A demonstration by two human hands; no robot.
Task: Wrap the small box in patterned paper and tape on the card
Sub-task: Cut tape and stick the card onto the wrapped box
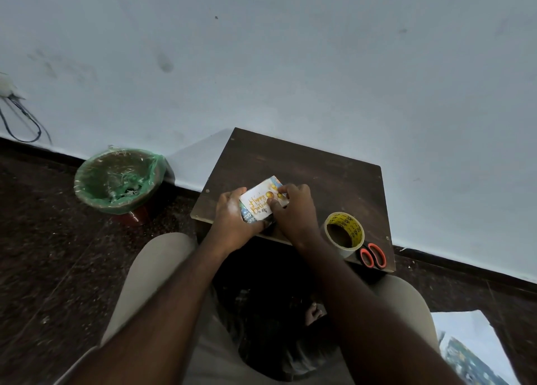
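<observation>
Left hand (232, 219) grip clamped round box (247, 216); right hand (293, 210) grip pinching card (258, 204).

left hand (232, 217) holding wrapped box (248, 217), right hand (296, 211) pinching card (257, 204)

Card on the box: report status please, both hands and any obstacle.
Left hand grips the wrapped box. Right hand pinches the card against its top. Tape roll and scissors sit apart on the table, nothing blocking.

A pale blue wall (290, 50) meets dark speckled floor (43, 239) behind a small wooden table (319, 166).
</observation>
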